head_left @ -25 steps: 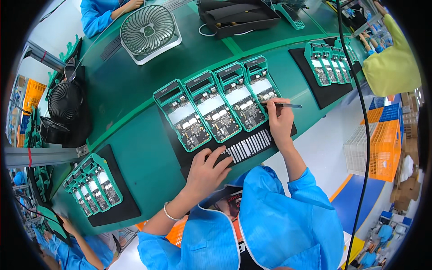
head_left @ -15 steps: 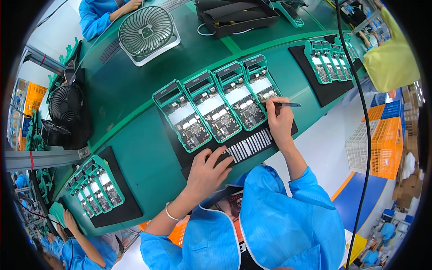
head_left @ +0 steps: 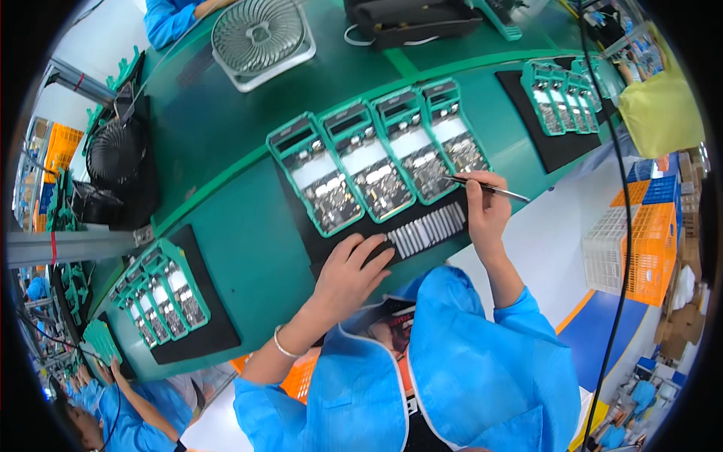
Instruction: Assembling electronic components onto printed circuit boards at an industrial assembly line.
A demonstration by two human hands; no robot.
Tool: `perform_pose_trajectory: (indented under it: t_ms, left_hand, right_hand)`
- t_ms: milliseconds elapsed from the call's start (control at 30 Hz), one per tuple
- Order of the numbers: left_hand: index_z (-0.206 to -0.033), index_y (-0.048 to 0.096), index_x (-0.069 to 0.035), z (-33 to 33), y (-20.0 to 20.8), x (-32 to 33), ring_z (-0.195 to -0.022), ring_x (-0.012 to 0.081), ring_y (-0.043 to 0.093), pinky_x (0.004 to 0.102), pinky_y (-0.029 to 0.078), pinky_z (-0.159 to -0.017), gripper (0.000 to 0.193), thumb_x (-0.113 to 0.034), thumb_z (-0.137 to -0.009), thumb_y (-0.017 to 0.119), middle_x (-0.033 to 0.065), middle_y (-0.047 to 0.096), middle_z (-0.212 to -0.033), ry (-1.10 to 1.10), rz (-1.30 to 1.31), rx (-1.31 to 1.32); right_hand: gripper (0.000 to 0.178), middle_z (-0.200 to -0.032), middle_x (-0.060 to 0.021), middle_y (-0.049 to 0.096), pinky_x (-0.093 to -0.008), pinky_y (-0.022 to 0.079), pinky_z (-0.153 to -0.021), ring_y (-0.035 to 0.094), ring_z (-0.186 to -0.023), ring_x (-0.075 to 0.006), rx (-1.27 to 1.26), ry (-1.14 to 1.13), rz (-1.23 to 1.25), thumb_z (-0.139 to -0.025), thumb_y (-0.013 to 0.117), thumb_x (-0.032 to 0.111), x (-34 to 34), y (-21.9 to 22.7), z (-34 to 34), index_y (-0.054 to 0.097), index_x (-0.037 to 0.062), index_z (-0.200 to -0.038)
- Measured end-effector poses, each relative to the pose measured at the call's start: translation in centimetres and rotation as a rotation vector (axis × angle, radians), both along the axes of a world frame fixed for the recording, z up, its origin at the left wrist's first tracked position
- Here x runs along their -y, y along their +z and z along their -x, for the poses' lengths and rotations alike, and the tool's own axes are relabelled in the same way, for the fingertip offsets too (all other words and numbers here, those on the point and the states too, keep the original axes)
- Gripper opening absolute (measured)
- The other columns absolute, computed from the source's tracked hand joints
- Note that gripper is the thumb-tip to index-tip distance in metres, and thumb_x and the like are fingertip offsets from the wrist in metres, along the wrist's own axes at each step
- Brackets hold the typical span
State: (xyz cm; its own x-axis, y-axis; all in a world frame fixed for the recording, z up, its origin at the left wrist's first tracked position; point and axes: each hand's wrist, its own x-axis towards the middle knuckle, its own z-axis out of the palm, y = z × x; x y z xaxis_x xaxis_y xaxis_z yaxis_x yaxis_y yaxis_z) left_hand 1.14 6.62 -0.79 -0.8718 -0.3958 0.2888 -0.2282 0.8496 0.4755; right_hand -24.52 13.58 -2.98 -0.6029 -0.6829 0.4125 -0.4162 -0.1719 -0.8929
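Observation:
Four-sided green trays with circuit boards, several in a row (head_left: 376, 188), lie on a black mat (head_left: 305, 230) before me. My right hand (head_left: 488, 215) pinches slim tweezers (head_left: 503, 191), whose tip reaches the lower part of the third board (head_left: 428, 177) from the left. A row of narrow white and grey strips (head_left: 428, 230) lies along the mat's near edge. At the left end of that row rests my left hand (head_left: 350, 275), fingers spread and lying on the mat; whether a fingertip touches a strip I cannot tell.
More green trays with boards sit on mats at the left (head_left: 162, 305) and far right (head_left: 561, 98). A white fan (head_left: 260, 38) and a black case (head_left: 410, 22) stand farther back. A black cable (head_left: 629, 226) hangs at the right. Co-workers sit nearby.
The view has shifted, so the trays sit slightly right and lower on the near side. The tweezers have tilted, their rear end dropping; their tip stays at the third board. My left hand stays by the strips.

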Motion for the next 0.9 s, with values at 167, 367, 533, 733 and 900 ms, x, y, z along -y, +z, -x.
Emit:
perform_pose_trajectory:
  t_ms: [167, 367, 533, 733, 900]
  left_hand:
    - [-0.111, 0.063, -0.010, 0.0, -0.2, -0.3, -0.103, 0.0301, 0.052, 0.0383, 0.048, -0.088, 0.039, -0.014, -0.074, 0.073, 0.0074, 0.056, -0.120, 0.015, 0.000, -0.012]
    - [-0.110, 0.063, -0.010, 0.0, -0.5, -0.7, -0.101, 0.0279, 0.052, 0.0369, 0.048, -0.087, 0.038, -0.013, -0.074, 0.073, 0.0059, 0.056, -0.120, 0.030, 0.034, -0.011]
    - [-0.110, 0.064, -0.011, -0.1, -0.9, -0.6, -0.099, 0.0258, 0.052, 0.0342, 0.048, -0.086, 0.038, -0.012, -0.072, 0.073, 0.0038, 0.056, -0.123, 0.017, 0.105, -0.014]
    - [-0.110, 0.064, -0.011, 0.1, -0.7, -0.2, -0.100, 0.0256, 0.051, 0.0349, 0.048, -0.086, 0.040, -0.012, -0.071, 0.073, 0.0028, 0.056, -0.125, 0.022, 0.080, -0.003]
    - [-0.110, 0.064, -0.012, 0.1, -0.7, -0.3, -0.100, 0.0257, 0.051, 0.0350, 0.048, -0.086, 0.039, -0.013, -0.072, 0.072, 0.0016, 0.055, -0.127, 0.025, 0.063, 0.013]
  right_hand:
    - [0.012, -0.098, -0.0105, 0.061, -0.0233, 0.052, -0.073, 0.063, -0.089, -0.0134, 0.297, 0.338, -0.175, -0.092, 0.057, -0.001, -3.2, 1.5, -5.4, 0.053, -0.0017, -0.103]
    - [0.013, -0.092, -0.0126, 0.062, -0.0302, 0.050, -0.068, 0.063, -0.082, -0.0217, 0.064, 0.295, -0.220, -0.087, 0.063, -0.001, -3.8, -1.3, -7.2, 0.057, -0.0003, -0.099]
    - [0.013, -0.091, -0.0129, 0.063, -0.0333, 0.050, -0.070, 0.062, -0.082, -0.0265, -0.104, 0.281, -0.196, -0.085, 0.065, -0.001, -3.6, -0.6, -7.4, 0.060, -0.0001, -0.097]
    - [0.012, -0.091, -0.0128, 0.064, -0.0337, 0.050, -0.070, 0.062, -0.081, -0.0266, -0.090, 0.255, -0.184, -0.085, 0.066, 0.000, -3.1, -0.6, -7.5, 0.060, -0.0004, -0.095]
    - [0.013, -0.089, -0.0129, 0.064, -0.0326, 0.050, -0.066, 0.063, -0.078, -0.0252, -0.106, 0.268, -0.175, -0.085, 0.065, 0.000, -2.9, -0.6, -7.5, 0.059, -0.0005, -0.096]
